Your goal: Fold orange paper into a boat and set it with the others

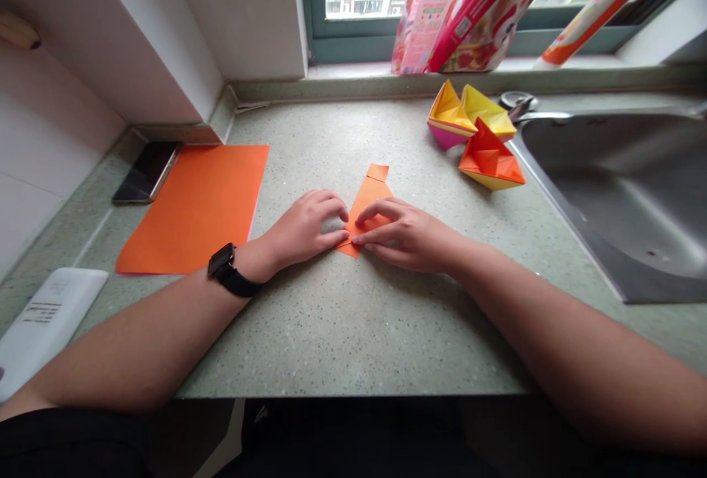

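A small folded piece of orange paper (369, 197) lies on the speckled counter in front of me, with a flap folded at its far end and a crease near its close end. My left hand (303, 226), below a black watch (222, 261), grips the paper's left edge low down, its thumb on the fold and its index finger curled just above. From the right, my right hand (406, 233) holds the same paper, thumb and fingertips pressed onto its lower part. The fingers partly hide the near half of the paper.
Large orange sheets (199, 205) lie at the left, beside a dark phone (148, 171) and a white device (52, 323). Several folded paper boats (491, 161) stand near the steel sink (624, 205). Bright packages (428, 21) line the window sill.
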Demonstrator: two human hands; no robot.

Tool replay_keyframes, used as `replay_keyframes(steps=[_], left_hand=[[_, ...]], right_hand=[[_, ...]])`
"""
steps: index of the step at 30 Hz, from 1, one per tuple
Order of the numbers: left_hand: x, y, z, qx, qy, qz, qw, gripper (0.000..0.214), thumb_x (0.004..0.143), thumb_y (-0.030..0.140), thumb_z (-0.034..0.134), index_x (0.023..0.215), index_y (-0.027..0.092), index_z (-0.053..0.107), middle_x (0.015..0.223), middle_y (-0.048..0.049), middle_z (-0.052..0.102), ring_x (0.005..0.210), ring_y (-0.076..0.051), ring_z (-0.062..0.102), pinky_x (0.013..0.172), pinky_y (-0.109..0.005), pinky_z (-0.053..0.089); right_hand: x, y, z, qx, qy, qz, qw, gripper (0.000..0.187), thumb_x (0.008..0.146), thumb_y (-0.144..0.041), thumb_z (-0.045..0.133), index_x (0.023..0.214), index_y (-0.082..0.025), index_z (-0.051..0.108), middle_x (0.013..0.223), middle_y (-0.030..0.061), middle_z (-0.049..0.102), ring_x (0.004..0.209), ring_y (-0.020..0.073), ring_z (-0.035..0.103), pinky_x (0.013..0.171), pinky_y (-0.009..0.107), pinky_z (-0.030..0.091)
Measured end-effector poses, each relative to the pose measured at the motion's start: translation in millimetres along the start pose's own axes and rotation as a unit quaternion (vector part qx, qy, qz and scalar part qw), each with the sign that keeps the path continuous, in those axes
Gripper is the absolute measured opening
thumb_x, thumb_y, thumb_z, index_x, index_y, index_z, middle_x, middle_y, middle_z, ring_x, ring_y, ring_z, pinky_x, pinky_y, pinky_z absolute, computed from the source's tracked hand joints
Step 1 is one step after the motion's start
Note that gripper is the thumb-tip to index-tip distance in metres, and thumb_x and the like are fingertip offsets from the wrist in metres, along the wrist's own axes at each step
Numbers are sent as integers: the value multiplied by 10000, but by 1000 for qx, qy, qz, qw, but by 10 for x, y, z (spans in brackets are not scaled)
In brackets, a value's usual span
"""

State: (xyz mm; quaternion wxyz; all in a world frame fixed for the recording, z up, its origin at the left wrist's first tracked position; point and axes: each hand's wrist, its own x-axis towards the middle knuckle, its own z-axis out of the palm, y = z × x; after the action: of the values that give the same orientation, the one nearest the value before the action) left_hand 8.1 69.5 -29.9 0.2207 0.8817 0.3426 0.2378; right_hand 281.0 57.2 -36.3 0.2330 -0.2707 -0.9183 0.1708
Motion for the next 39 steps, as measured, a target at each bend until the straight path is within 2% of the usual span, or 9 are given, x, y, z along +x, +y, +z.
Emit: replay_keyframes(steps=[4, 7, 9, 12, 19, 26, 33, 36, 39], left_hand=[[-18, 3, -23, 51, 10, 90, 995, 85, 1030, 203, 709, 1091, 236, 758, 1302, -81, 736, 1208, -244, 664, 1094, -431, 527], [-35, -13, -63, 95, -17, 163, 982, 177, 1093, 222, 641, 1076, 287, 804, 1189, -29, 804, 1117, -212, 693, 1121, -428, 497], [-52, -23, -92, 111, -36, 178, 977, 222, 1111, 221, 615, 1125, 313, 816, 1099, -4, 825, 1016, -185, 712, 1157, -438, 471], [-82, -11, -124, 137, -61, 169, 974, 275, 1107, 186, 604, 1218, 332, 809, 1072, 6, 828, 960, -169, 726, 1210, -477, 433], [-136, 139, -142, 206, -113, 145, 961, 275, 1099, 193, 611, 1270, 315, 789, 1196, -24, 803, 1114, -220, 710, 1214, -520, 407], [-176, 193, -144, 236, -155, 114, 953, 413, 1073, 186, 586, 1452, 313, 692, 1300, -65, 738, 1231, -261, 655, 1223, -546, 390], [-161, 360, -76, 278, -174, 78, 941, 464, 1087, 228, 551, 1540, 266, 642, 1282, -111, 711, 1223, -316, 631, 1257, -664, 356], [-135, 403, -73, 266, -170, 71, 946, 455, 1072, 249, 569, 1516, 259, 669, 1248, -114, 719, 1217, -326, 643, 1256, -685, 365], [-127, 408, -129, 241, -170, 63, 953, 374, 1020, 207, 609, 1350, 266, 774, 1226, -90, 750, 1184, -305, 683, 1270, -695, 349]], right_hand=[[17, -48, 3, -29, -1, -3, 1000, 202, 1032, -290, 703, 1111, -337, 883, 1229, 78, 763, 1072, 237, 716, 956, 416, 600], [28, -68, -11, -46, -13, 3, 999, 183, 1022, -299, 715, 1074, -340, 886, 1230, 70, 773, 1067, 243, 713, 956, 426, 594], [32, -71, -19, -50, -18, 5, 999, 178, 1021, -308, 717, 1064, -336, 887, 1226, 70, 781, 1070, 248, 716, 953, 428, 592], [35, -58, -29, -42, -16, 8, 999, 176, 1015, -310, 717, 1045, -322, 890, 1216, 69, 793, 1069, 249, 727, 950, 421, 593], [42, 31, -99, -23, -3, 67, 997, 229, 1018, -273, 673, 939, -277, 888, 1136, 67, 828, 994, 225, 758, 935, 385, 593], [9, 24, -111, 10, -17, 36, 999, 229, 1008, -270, 699, 1120, -339, 886, 1213, 44, 817, 1058, 220, 751, 968, 387, 582], [37, 9, -108, 9, -24, 76, 997, 216, 1012, -236, 686, 993, -283, 896, 1165, 57, 830, 1022, 207, 773, 976, 354, 587], [42, 25, -119, 28, -19, 78, 996, 231, 1009, -222, 670, 981, -274, 892, 1148, 56, 842, 1014, 209, 790, 968, 352, 596], [40, 33, -115, 33, -8, 79, 996, 236, 1015, -244, 659, 992, -278, 891, 1149, 58, 847, 1013, 222, 795, 953, 377, 608]])
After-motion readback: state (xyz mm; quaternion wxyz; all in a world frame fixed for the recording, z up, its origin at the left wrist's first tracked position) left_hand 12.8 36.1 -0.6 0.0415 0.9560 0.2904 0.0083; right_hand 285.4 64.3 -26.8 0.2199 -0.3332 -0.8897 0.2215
